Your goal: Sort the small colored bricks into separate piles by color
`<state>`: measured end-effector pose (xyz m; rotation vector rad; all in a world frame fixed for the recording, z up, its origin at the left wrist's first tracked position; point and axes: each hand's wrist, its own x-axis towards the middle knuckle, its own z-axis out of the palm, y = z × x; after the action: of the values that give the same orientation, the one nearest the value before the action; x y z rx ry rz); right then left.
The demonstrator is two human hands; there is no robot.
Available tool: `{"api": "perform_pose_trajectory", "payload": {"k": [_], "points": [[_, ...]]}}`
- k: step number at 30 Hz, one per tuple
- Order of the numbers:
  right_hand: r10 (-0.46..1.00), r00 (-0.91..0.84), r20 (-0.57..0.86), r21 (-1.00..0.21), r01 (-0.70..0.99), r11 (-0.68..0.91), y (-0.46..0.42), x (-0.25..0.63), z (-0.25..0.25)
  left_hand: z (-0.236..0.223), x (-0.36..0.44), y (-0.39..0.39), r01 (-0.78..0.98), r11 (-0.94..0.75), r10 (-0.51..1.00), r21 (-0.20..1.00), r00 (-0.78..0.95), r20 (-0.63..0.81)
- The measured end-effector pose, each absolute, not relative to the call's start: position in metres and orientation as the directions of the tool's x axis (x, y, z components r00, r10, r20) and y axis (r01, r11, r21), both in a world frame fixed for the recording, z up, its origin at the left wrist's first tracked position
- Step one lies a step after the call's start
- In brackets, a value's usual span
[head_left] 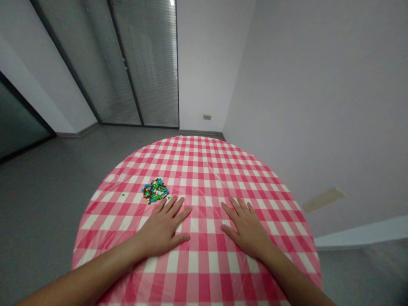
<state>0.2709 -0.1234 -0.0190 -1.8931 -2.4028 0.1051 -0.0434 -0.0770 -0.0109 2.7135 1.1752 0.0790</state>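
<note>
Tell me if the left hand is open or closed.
Open: the left hand lies flat and spread on the checked tablecloth, beside the pile of colored pieces.

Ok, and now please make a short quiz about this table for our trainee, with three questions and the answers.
1. Which hand is nearer to the pile of small coloured plastic bricks?
2. True or false: the pink-and-white checked tablecloth lies under both hands.
3. What does the right hand hold?

Key: 1. The left hand. 2. True. 3. Nothing; it lies flat on the cloth with the fingers spread.
</note>
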Motion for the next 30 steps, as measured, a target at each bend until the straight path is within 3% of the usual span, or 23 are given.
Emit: {"api": "perform_pose_trajectory", "payload": {"k": [23,30], "points": [[0.974,-0.224,0.025,-0.135,0.965,0.226,-0.123,0.269,-0.015,-0.007,-0.045,-0.077,0.71,-0.673,0.722,0.207,0.692,-0.029],[0.973,-0.225,0.053,-0.169,0.958,0.23,-0.123,0.272,-0.017,0.018,-0.06,-0.078,0.651,-0.711,0.647,0.267,0.754,-0.116]]}}
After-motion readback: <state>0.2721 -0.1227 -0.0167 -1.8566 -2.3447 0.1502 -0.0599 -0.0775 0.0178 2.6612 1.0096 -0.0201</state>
